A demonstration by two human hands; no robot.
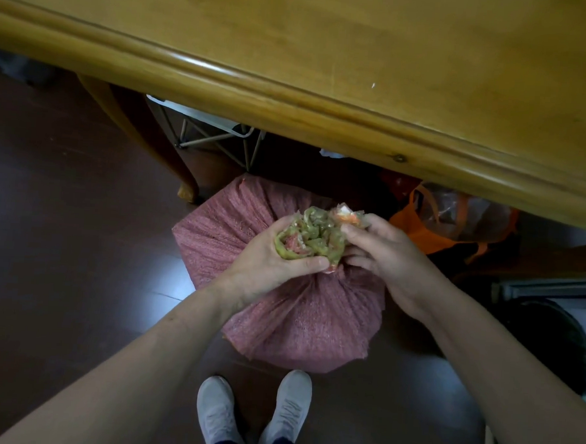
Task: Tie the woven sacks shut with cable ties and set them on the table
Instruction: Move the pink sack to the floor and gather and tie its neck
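Sack [297,317] neck bunched between both hands' fingers [316,264].

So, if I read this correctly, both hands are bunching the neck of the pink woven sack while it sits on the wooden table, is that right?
Not quite: the head view shows the pink woven sack on the dark floor, not on the wooden table. The rest holds: the left hand and right hand both grip its bunched neck.

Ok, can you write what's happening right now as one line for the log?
sack: on floor | sack mouth: bunched | left hand: grips sack mouth | right hand: pinches sack mouth | cable tie: none seen
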